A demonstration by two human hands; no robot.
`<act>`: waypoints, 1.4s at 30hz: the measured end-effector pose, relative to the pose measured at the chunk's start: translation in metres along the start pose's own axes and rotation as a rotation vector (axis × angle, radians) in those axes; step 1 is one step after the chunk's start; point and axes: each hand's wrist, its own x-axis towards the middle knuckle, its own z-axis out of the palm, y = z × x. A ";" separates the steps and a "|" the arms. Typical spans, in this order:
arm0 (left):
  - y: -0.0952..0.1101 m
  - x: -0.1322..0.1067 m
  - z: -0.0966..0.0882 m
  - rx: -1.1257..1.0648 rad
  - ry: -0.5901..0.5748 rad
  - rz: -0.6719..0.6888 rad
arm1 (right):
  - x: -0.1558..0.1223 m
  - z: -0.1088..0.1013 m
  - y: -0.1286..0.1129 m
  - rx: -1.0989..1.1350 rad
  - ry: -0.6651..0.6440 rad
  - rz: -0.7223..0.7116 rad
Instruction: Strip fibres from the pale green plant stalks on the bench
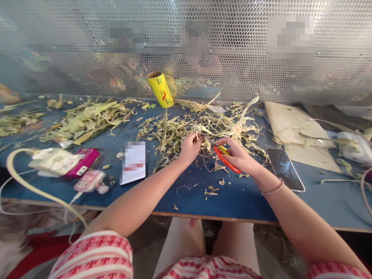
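Observation:
My left hand [190, 148] is closed in a pinch on a pale dried leaf strip [200, 135] at the edge of a heap of green-yellow plant strips [203, 130]. My right hand [240, 157] grips red-handled scissors [225, 159], whose blades point left toward the pinched strip. Both hands hover just above the blue table [232, 197], near its middle. Small cut scraps [211, 190] lie below the hands.
A dark phone [285, 169] lies right of my right hand. A white card [133, 162], a pink device [89, 180] and a white power strip [55, 159] sit left. A yellow tube [160, 90] stands at the back before a perforated screen [247, 50], with people behind it.

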 end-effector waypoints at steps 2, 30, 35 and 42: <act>-0.001 0.001 0.001 -0.055 0.015 -0.046 | -0.001 -0.001 -0.001 -0.007 -0.013 0.001; 0.000 -0.003 -0.001 0.115 -0.017 0.140 | -0.005 -0.023 -0.006 0.751 -0.325 -0.179; -0.006 -0.001 0.000 0.093 -0.009 0.107 | -0.004 -0.018 -0.007 0.740 -0.253 -0.138; -0.013 -0.002 0.006 -0.177 -0.098 0.100 | 0.002 -0.011 -0.003 0.630 -0.176 -0.125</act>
